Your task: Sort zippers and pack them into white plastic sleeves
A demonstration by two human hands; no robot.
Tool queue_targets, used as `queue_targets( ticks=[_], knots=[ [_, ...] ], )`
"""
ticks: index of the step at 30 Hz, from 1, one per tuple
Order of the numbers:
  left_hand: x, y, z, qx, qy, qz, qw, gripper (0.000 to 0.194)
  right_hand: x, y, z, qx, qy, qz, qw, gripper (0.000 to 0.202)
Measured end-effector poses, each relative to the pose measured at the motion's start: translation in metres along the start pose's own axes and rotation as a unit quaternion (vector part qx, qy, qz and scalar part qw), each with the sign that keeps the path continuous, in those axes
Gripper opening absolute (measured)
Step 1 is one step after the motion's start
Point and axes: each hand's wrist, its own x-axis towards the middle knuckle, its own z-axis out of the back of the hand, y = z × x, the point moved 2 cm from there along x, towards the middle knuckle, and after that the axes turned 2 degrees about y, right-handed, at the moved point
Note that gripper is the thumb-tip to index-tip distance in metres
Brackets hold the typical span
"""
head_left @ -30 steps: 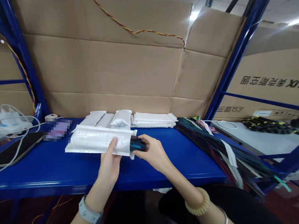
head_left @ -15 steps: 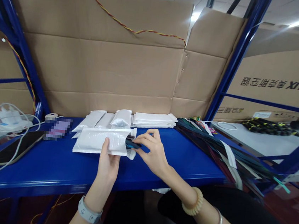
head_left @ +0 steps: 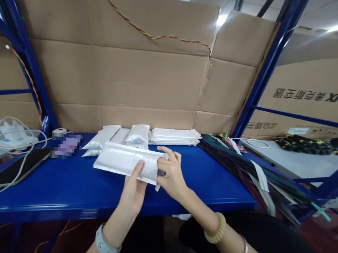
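Observation:
A white bubble mailer [head_left: 120, 159] is tilted above the front of the blue shelf, its mouth toward the right. My left hand [head_left: 133, 193] grips it from below, thumb pressed on its near face. My right hand [head_left: 171, 173] is at the mouth with fingers curled, some tips hidden inside; what they hold there does not show. Behind lie filled white mailers [head_left: 103, 137] and a stack of flat white mailers [head_left: 175, 136]. A bundle of long dark green and maroon strips [head_left: 229, 157] lies to the right, partly wrapped with a white band [head_left: 259, 174].
The blue shelf [head_left: 59, 195] is backed by cardboard [head_left: 125, 77] and framed by blue posts [head_left: 262, 68]. On the left are a phone [head_left: 16, 167], white cables and a power strip [head_left: 1, 137]. The strips overhang the shelf's right edge.
The mailer and my left hand have shifted right. Dark strips that showed at the mouth between my right fingers are out of sight, and my right fingertips are now at or inside the opening.

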Motion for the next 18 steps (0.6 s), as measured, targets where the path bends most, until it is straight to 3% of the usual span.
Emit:
queue_targets(
  ticks=[3,5,8,10,14,18],
  knots=[
    [0.004,-0.014,0.003,0.037,-0.024,-0.043,0.998,0.039,0.004,0.006,0.006,0.05,0.016,0.037,0.998,0.012],
    [0.007,-0.025,0.007,0.047,-0.055,-0.072,0.995,0.037,0.006,0.01,0.012,0.08,-0.023,0.047,0.995,0.016],
    [0.018,-0.048,0.017,0.059,-0.077,-0.123,0.988,0.039,0.008,0.011,0.02,0.098,-0.095,-0.005,0.991,0.021],
    [0.031,-0.07,0.025,0.084,-0.063,-0.163,0.981,0.044,0.01,0.007,0.023,0.112,-0.108,-0.048,0.987,0.022],
    [0.073,-0.122,0.041,0.192,-0.039,-0.188,0.962,0.05,0.015,-0.009,0.018,0.171,-0.087,-0.115,0.975,0.021],
    [0.121,-0.164,0.041,0.31,0.021,-0.145,0.939,0.054,0.025,-0.024,-0.001,0.224,-0.019,-0.17,0.96,0.023]
  ],
)
